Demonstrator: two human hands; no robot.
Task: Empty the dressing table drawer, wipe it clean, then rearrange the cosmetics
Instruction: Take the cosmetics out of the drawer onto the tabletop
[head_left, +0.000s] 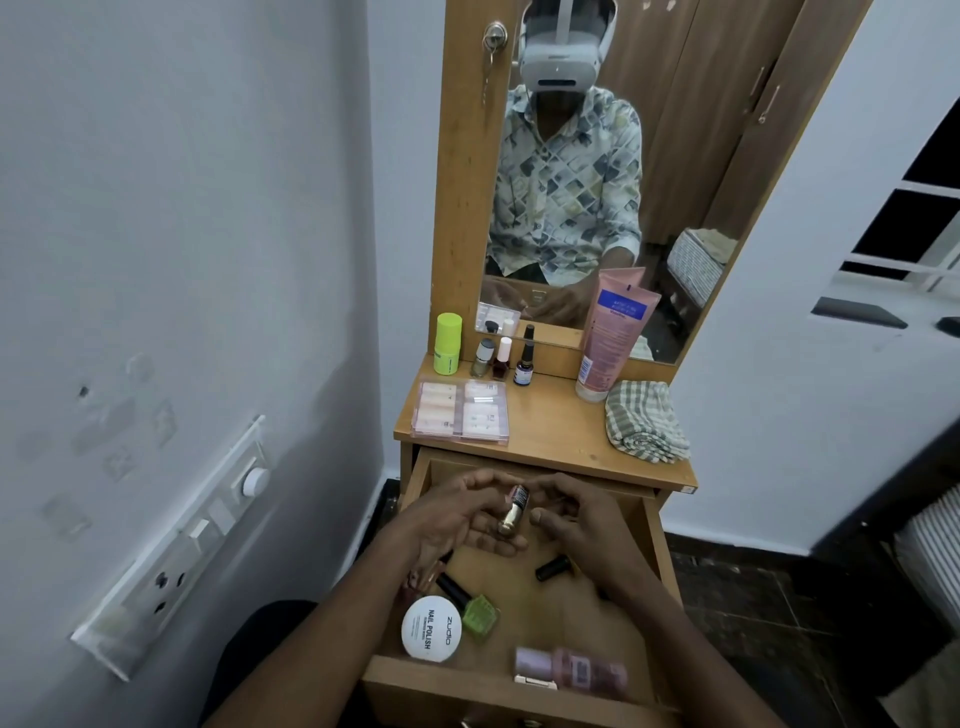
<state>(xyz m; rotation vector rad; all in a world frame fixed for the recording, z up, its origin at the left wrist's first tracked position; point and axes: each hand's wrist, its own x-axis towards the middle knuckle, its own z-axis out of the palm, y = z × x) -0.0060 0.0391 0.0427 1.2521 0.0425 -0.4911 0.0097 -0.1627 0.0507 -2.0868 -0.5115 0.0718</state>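
The wooden drawer (657, 551) of the dressing table stands pulled out below me. My left hand (457, 514) holds a small gold nail polish bottle (511, 517) over the drawer's back half. My right hand (576, 514) hovers beside it, fingers curled near the bottle's cap. Inside the drawer lie a white round nail polish remover tub (431, 629), a green nail polish bottle (475, 610), a black tube (553, 567) and a pink bottle (571, 670) on its side.
On the tabletop (556, 431) stand a lime stick (448, 351), three small bottles (501, 358), a pink tube (610, 332), a clear case of nails (461, 412) and a folded checked cloth (647, 421). A mirror (597, 156) rises behind; a switch panel (176, 551) is on the left wall.
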